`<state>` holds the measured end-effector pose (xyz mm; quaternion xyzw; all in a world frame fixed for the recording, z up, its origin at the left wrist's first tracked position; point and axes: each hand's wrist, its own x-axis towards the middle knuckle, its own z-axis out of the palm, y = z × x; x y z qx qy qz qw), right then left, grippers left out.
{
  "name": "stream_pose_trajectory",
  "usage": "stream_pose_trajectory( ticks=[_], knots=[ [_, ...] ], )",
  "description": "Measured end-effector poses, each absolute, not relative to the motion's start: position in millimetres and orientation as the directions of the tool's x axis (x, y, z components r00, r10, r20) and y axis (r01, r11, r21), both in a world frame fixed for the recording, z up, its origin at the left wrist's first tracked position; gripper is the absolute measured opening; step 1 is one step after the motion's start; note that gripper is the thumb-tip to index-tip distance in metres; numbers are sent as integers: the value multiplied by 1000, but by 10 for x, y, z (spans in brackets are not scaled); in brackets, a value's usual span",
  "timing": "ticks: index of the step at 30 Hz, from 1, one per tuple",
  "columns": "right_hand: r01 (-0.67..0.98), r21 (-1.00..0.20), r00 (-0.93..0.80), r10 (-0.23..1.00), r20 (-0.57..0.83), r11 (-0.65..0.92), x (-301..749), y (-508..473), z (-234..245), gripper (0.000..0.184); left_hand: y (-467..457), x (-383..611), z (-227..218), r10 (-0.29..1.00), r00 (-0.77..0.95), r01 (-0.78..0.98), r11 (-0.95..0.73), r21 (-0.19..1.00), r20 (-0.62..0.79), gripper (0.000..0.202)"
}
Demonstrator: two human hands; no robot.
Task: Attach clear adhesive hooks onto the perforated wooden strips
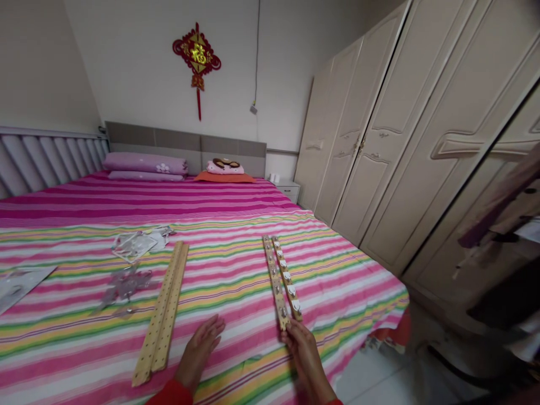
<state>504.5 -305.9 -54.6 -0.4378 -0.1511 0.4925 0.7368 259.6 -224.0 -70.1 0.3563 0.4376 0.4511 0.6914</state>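
Note:
My left hand [199, 347] lies flat and open on the striped bedspread [236, 236], holding nothing, just right of two plain perforated wooden slats [163, 310] lying side by side. My right hand [304, 353] pinches the near end of a pair of wooden slats with metal knobs [282, 281], which stretch away from me across the bed. Red sleeves show at both wrists.
Clear plastic bags with small parts [134, 245] and more clear packaging [125, 286] lie left of the plain slats. A grey sheet [19, 283] rests at the far left. Pillows [145, 165] sit at the headboard. Cream wardrobes [400, 129] line the right wall, past the bed's edge.

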Motion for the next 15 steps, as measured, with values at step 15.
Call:
stream_pose_trajectory(
  ticks=[15],
  knots=[
    [-655, -746, 486, 823, -294, 120, 5085, -3091, -574, 25, -2256, 2603, -684, 943, 189, -287, 321, 903, -275, 68]
  ],
)
